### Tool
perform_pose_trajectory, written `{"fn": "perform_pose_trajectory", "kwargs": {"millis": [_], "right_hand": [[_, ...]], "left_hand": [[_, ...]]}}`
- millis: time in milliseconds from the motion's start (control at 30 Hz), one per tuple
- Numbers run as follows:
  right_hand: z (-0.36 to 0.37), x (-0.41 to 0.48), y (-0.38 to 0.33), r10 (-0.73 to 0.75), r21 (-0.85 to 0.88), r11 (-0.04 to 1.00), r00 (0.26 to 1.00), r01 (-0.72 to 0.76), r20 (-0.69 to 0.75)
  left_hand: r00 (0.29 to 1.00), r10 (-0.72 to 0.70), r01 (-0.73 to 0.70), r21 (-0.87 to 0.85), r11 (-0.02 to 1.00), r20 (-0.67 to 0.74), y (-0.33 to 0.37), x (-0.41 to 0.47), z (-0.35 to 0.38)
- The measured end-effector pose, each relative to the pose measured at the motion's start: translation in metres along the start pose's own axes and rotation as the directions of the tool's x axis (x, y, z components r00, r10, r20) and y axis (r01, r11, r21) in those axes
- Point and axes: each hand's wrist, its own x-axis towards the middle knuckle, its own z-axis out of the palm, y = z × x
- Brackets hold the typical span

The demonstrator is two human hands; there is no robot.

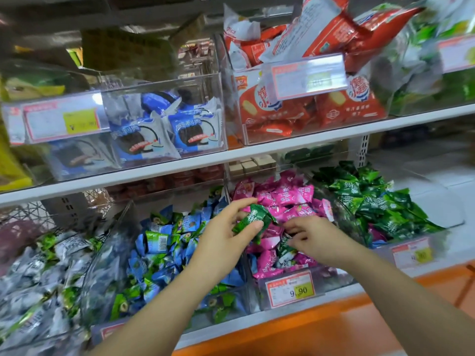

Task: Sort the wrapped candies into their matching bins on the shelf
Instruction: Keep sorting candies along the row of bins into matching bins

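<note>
My left hand point(226, 235) pinches dark green wrapped candies point(253, 217) between thumb and fingers, just above the clear bin of pink candies point(285, 199). My right hand point(313, 238) reaches into that pink bin, its fingertips closing on another dark green candy point(284, 246) lying among the pink ones. To the right stands the bin of dark green candies point(377, 201). To the left is a bin of blue and light green candies point(164, 250).
A bin of silver-green candies point(38, 278) stands far left. Price tags point(290, 289) hang on the bin fronts. The upper shelf point(231, 156) holds clear boxes of blue cookie packs point(164, 129) and red snack packs point(295, 109). An orange ledge point(334, 325) runs below.
</note>
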Motion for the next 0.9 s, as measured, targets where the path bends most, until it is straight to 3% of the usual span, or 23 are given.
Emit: {"fn": "perform_pose_trajectory", "kwargs": {"millis": [267,467,600,767,900], "right_hand": [[0.012,0.003,-0.011,-0.012,-0.203,0.979,0.985,-0.023,-0.171],[-0.015,-0.008,-0.010,0.010,-0.110,0.994,0.991,-0.025,-0.136],[-0.047,-0.026,0.001,-0.003,0.044,0.999,0.971,0.014,-0.241],[-0.075,-0.033,0.043,0.121,0.292,0.955,0.843,0.044,-0.525],[-0.085,-0.028,0.077,0.226,0.317,0.948,0.697,0.003,-0.681]], "left_hand": [[1.000,-0.009,0.009,-0.004,1.000,-0.016,0.002,-0.001,0.003],[0.998,0.001,0.003,0.064,0.998,-0.068,0.004,0.001,0.004],[0.995,0.044,-0.041,0.039,0.998,-0.094,0.009,0.015,0.022],[0.992,0.120,-0.119,0.026,0.993,-0.045,0.031,0.045,0.064],[0.988,0.155,-0.155,0.053,0.987,-0.007,0.050,0.072,0.098]]}}
